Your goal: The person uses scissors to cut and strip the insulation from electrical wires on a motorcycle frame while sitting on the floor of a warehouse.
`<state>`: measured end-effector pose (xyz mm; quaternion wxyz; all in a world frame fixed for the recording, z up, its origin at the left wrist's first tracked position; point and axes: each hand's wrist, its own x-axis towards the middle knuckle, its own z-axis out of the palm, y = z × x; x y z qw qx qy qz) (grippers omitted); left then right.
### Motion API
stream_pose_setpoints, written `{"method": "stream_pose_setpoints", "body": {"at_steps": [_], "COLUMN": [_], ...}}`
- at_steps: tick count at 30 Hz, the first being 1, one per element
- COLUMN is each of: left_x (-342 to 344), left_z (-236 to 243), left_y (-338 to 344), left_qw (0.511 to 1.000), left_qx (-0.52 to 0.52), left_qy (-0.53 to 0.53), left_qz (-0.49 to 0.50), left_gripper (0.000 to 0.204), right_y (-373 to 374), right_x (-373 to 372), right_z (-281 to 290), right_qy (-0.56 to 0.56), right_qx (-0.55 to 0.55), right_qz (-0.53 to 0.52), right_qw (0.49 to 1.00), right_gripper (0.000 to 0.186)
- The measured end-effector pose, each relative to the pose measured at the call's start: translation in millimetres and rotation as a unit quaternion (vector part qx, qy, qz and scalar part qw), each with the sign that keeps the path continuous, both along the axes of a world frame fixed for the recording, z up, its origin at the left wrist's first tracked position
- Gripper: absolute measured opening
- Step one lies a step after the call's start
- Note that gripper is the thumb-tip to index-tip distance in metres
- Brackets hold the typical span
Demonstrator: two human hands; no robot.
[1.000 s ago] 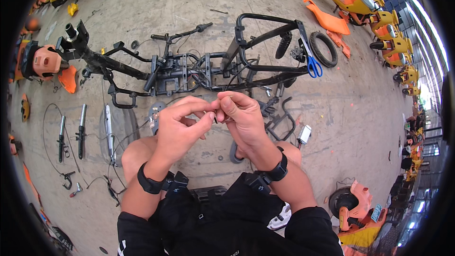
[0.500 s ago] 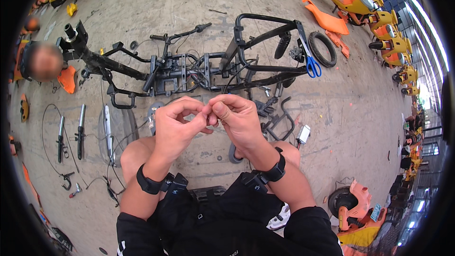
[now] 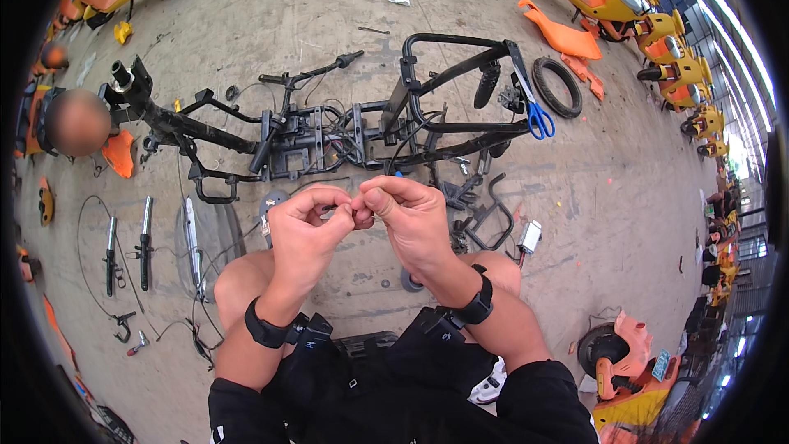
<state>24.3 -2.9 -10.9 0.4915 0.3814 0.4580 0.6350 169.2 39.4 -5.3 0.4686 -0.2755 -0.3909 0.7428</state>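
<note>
My left hand (image 3: 306, 226) and my right hand (image 3: 413, 220) meet fingertip to fingertip in front of me. Thumbs and forefingers are pinched together on both. A small dark bit shows by the left fingers, too small to name. Beyond the hands, a black scooter frame (image 3: 215, 135) lies across the floor with loose cables in its middle. Scissors with blue handles (image 3: 540, 121) hang at the frame's right end. A small blue tip (image 3: 399, 173) shows just past my right fingertips; the rest of it is hidden.
Left on the floor lie fork tubes (image 3: 145, 242), cables and a grey panel (image 3: 222, 234). To the right are a bent black bracket (image 3: 497, 214), a white box (image 3: 530, 236) and a tyre (image 3: 557, 87). Yellow scooters (image 3: 612, 0) line the right; a person (image 3: 78, 123) is at left.
The view has shifted slightly. My fingertips stay pinched together, with the left fingers turned a little, and the blue tip now shows beyond the right hand.
</note>
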Motion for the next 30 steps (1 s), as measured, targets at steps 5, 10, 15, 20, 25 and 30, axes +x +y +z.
{"method": "stream_pose_setpoints", "body": {"at_steps": [5,10,15,20,25,30], "left_x": [3,5,0,4,2,-1], "left_z": [9,7,2,20,16,15], "left_y": [0,0,0,-2,-5,-4], "left_qw": [1.0,0.999,0.999,0.993,0.966,0.936], "left_qx": [-0.014,-0.013,0.026,0.059,0.113,0.152], "left_qy": [-0.027,-0.052,0.04,0.098,0.222,0.306], "left_qz": [0.001,-0.001,0.019,0.04,0.074,0.08], "left_gripper": [0.006,0.006,0.006,0.01,0.013,0.015], "right_y": [0,1,4,11,15,16], "right_x": [1,1,3,9,14,17], "right_z": [2,1,4,14,25,21], "right_qy": [0.019,0.037,0.016,-0.128,-0.277,-0.304], "right_qx": [-0.002,-0.011,0.003,0.16,0.371,0.394], "right_qz": [-0.009,-0.006,-0.004,-0.023,-0.037,-0.026], "right_qw": [1.0,0.999,1.0,0.978,0.885,0.867], "right_gripper": [0.017,0.016,0.017,0.02,0.023,0.015]}}
